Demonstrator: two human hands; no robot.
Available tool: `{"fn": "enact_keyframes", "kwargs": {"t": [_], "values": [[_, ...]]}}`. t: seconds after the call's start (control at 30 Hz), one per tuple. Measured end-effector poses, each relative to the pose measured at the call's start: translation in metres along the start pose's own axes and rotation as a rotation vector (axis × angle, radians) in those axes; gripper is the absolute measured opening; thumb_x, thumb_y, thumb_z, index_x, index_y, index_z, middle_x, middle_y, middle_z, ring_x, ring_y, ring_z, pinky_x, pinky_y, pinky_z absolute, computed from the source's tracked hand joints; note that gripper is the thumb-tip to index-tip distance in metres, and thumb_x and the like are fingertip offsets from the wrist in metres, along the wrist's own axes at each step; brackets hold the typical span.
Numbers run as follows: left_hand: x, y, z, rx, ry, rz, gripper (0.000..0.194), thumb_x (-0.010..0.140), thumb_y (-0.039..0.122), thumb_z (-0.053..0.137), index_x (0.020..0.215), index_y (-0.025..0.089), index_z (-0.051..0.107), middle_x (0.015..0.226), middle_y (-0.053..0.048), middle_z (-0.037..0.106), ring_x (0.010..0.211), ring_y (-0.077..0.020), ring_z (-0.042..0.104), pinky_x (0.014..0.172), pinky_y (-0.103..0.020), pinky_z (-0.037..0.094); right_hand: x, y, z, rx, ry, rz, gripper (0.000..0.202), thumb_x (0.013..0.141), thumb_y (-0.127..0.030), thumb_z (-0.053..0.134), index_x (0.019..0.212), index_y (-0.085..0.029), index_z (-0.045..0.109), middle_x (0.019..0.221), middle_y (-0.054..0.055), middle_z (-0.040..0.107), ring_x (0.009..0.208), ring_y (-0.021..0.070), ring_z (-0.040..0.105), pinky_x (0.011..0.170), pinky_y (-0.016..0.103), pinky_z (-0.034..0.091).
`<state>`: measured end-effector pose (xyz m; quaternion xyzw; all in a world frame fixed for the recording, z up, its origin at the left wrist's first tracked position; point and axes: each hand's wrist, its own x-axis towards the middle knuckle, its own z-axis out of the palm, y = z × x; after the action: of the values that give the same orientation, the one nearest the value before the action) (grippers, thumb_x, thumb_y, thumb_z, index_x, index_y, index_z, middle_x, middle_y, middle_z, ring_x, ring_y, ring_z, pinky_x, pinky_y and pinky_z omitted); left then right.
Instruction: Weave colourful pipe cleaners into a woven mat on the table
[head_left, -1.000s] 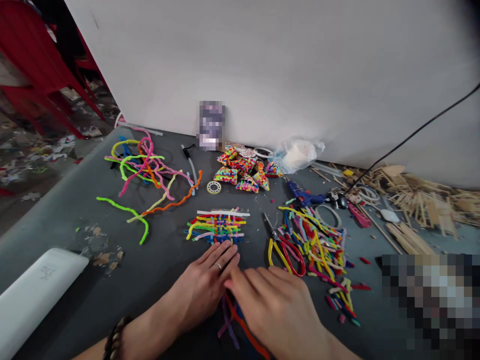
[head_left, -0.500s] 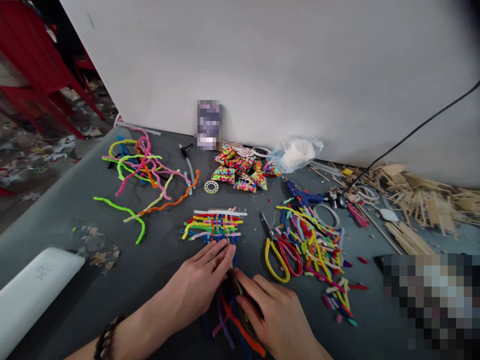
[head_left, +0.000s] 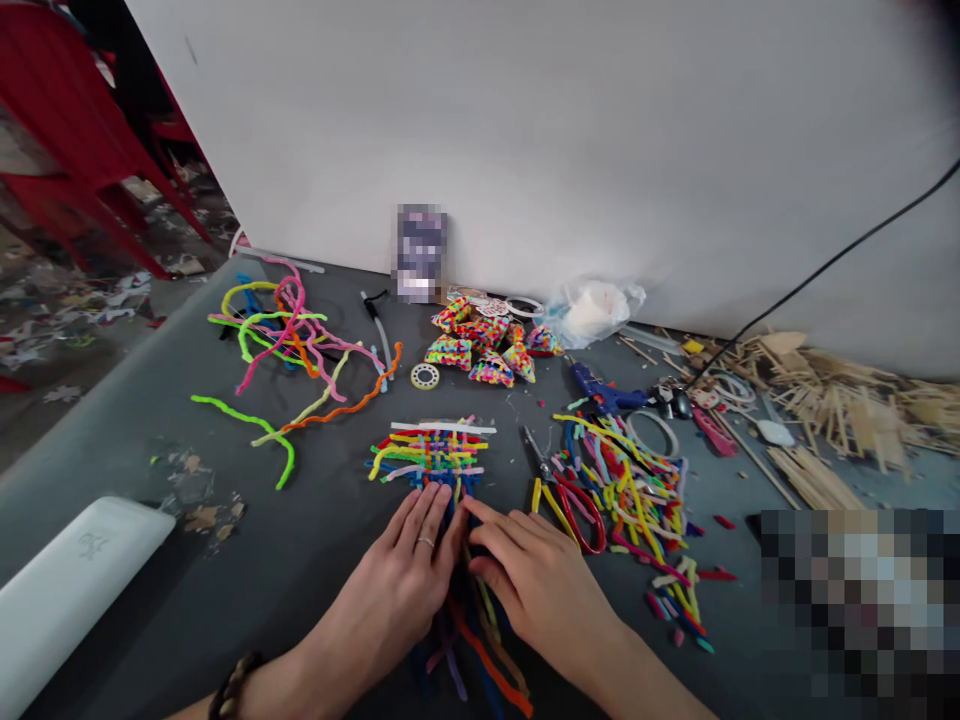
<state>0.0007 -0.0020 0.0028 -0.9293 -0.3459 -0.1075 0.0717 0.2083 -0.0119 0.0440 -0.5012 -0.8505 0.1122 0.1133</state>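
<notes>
Head view: I am pressing flat, open hands, left (head_left: 409, 570) and right (head_left: 536, 575), gripping nothing, on loose pipe-cleaner strands (head_left: 480, 640) trailing near the half-woven mat (head_left: 433, 452), its near part still unwoven

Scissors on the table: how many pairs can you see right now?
1. The scissors, one loop yellow and one red, lie just right of the right hand, at the left edge of the cut-piece pile. Another pair could be buried under that pile.

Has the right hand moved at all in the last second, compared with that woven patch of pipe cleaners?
Yes. The right hand has slid forward: its fingertips now almost touch the near edge of the woven patch, where before they lay further back.
</notes>
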Motion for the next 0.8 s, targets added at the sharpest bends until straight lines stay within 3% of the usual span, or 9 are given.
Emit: {"fn": "enact_keyframes", "kwargs": {"t": [0.1,0.23,0.47,0.63,0.8], "values": [[0.001,-0.002,0.000,0.003,0.000,0.017,0.063,0.093,0.021,0.050,0.152,0.000,0.039,0.158,-0.027,0.040,0.148,-0.0345,0.038,0.120,-0.045,0.037,0.003,0.002,0.004,0.007,0.069,0.025,0.009,0.096,-0.016,0.062,0.101,-0.023,0.064,0.135,0.004,0.068,0.101,0.0228,0.068,0.090,0.041,0.051],[0.003,-0.006,-0.001,-0.022,-0.004,0.043,0.063,0.094,0.022,0.049,0.152,-0.001,0.038,0.158,-0.026,0.039,0.149,-0.0354,0.037,0.121,-0.045,0.036,0.005,0.006,0.011,-0.015,0.069,0.035,0.011,0.093,-0.015,0.066,0.101,-0.022,0.063,0.135,0.005,0.067,0.097,0.0231,0.068,0.087,0.040,0.049],[0.006,-0.011,-0.002,-0.091,-0.050,0.074,0.065,0.094,0.024,0.050,0.153,-0.001,0.036,0.157,-0.027,0.040,0.148,-0.0373,0.036,0.121,-0.046,0.035,0.015,0.008,0.007,-0.178,0.104,-0.106,0.030,0.098,-0.007,0.048,0.126,-0.011,0.057,0.093,0.006,0.074,0.073,0.0183,0.066,0.071,0.033,0.045],[0.006,-0.012,-0.002,-0.106,-0.048,0.076,0.066,0.096,0.023,0.048,0.155,-0.002,0.032,0.158,-0.026,0.039,0.148,-0.0370,0.037,0.122,-0.046,0.032,0.027,0.007,0.000,-0.331,0.144,-0.147,0.023,0.096,-0.003,0.045,0.109,-0.014,0.061,0.073,0.001,0.068,0.062,0.0174,0.062,0.064,0.032,0.038],[0.004,-0.014,0.002,-0.101,-0.059,0.043,0.062,0.098,0.020,0.045,0.155,0.000,0.033,0.159,-0.021,0.040,0.147,-0.0329,0.040,0.122,-0.043,0.033,0.033,0.019,-0.001,-0.206,0.086,-0.079,0.024,0.091,0.000,0.046,0.097,-0.020,0.057,0.074,0.000,0.069,0.063,0.0177,0.062,0.065,0.030,0.037]]}}
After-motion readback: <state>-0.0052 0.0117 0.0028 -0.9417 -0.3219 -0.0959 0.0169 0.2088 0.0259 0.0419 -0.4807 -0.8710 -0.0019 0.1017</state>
